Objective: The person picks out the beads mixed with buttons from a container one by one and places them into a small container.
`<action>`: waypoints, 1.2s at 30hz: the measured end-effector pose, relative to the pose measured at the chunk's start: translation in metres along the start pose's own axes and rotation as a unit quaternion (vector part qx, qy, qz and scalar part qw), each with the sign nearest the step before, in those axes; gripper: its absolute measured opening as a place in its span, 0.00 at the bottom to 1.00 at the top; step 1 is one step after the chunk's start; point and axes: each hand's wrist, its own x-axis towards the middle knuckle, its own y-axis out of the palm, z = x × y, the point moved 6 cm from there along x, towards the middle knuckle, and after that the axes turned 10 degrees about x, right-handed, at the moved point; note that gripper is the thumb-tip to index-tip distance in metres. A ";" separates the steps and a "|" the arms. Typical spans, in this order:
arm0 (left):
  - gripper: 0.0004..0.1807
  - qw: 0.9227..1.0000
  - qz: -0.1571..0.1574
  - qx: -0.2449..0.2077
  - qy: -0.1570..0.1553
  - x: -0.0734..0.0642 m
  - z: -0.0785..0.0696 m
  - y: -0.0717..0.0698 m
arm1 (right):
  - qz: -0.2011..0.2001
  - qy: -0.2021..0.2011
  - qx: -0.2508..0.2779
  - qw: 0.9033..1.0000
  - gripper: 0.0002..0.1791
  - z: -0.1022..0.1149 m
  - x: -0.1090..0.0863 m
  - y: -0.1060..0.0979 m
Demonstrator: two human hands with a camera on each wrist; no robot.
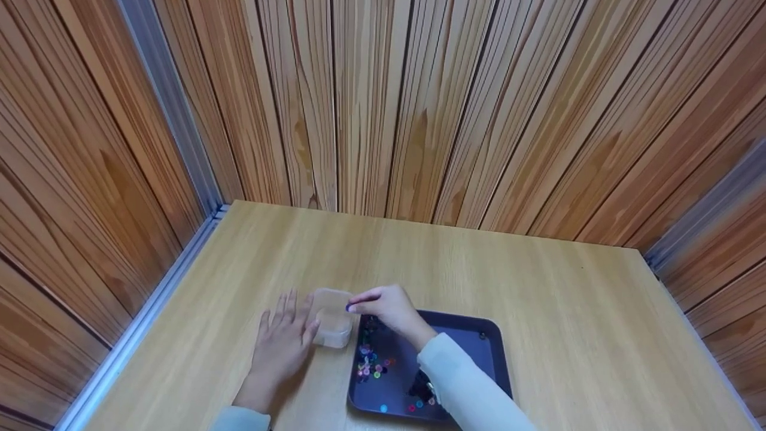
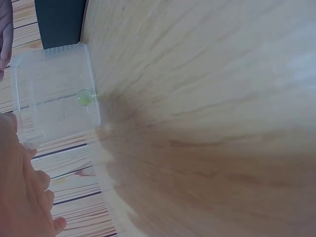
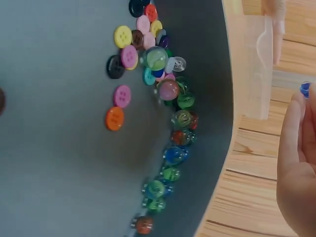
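Over the right rim of a clear plastic container (image 1: 333, 340), my right hand (image 1: 392, 312) pinches a small blue marble (image 3: 305, 89) between thumb and fingers. My left hand (image 1: 281, 346) has its fingers spread and fairly straight, with the thumb side against the container's left side. A yellow-green marble (image 2: 85, 97) shows through the container wall in the left wrist view. Just right of the container lies a dark tray (image 1: 461, 344) under my right forearm. Glass marbles (image 3: 176, 155) line one side of it, next to a heap of coloured buttons (image 3: 129, 57).
More buttons (image 1: 412, 408) and a dark cluster (image 1: 421, 386) lie near the tray's front edge, partly behind my right sleeve (image 1: 464, 374). One small dark marble (image 1: 483, 336) sits in its far right corner. Wooden walls (image 1: 383, 108) enclose the table (image 1: 574, 323) at the back and sides.
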 end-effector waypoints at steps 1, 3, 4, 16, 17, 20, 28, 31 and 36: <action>0.32 1.000 -0.004 0.001 0.002 0.000 0.000 0.000 | 0.000 -0.011 -0.012 1.000 0.15 0.003 0.001 0.002; 0.31 1.000 -0.013 0.002 0.007 0.000 0.000 -0.001 | 0.000 -0.026 -0.033 0.999 0.11 0.007 0.003 0.006; 0.31 1.000 -0.017 0.001 0.009 0.000 0.000 -0.001 | 0.000 -0.028 -0.043 0.999 0.09 0.009 0.004 0.007; 0.31 1.000 -0.015 0.003 0.013 0.000 0.000 -0.002 | 0.015 -0.009 -0.124 0.992 0.08 0.013 0.009 0.026; 0.31 1.000 -0.015 0.002 0.013 0.000 0.000 -0.002 | 0.016 -0.011 -0.130 0.991 0.08 0.013 0.010 0.027; 0.31 1.000 -0.016 -0.001 0.012 -0.001 0.000 -0.002 | 0.019 -0.015 -0.142 0.990 0.08 0.013 0.010 0.029; 0.31 1.000 -0.016 -0.003 0.010 -0.001 0.001 -0.001 | 0.023 -0.017 -0.163 0.986 0.09 0.012 0.011 0.031; 0.31 1.000 -0.017 -0.002 0.013 -0.001 0.001 -0.001 | 0.022 -0.042 -0.176 0.983 0.08 0.014 0.011 0.031; 0.31 1.000 -0.014 -0.002 0.012 -0.001 0.000 0.000 | 0.018 -0.059 -0.170 0.984 0.08 0.015 0.011 0.030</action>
